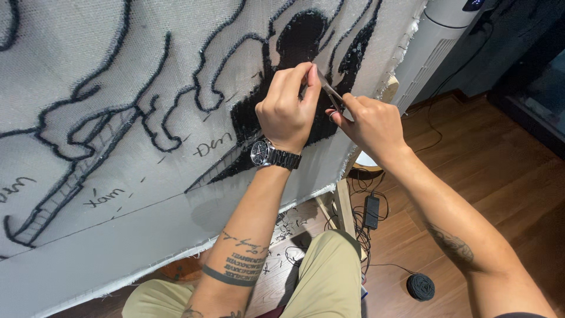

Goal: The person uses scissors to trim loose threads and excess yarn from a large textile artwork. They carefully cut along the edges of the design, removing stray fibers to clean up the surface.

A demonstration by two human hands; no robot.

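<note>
Scissors [331,94] in right grip [371,121]

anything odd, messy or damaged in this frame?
Black yarn clippings are scattered on the floor under the cloth's frayed lower edge. A black yarn ball lies loose on the wood floor beside tangled cables. Left hand and right hand, holding scissors, look normal.

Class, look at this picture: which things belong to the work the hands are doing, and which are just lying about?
In use:
left hand, pinching at the black tufted patch
right hand, holding small scissors
white backing cloth on its wooden frame

Lying about:
ball of dark yarn on the floor
power adapter and cables
white tower fan
</note>
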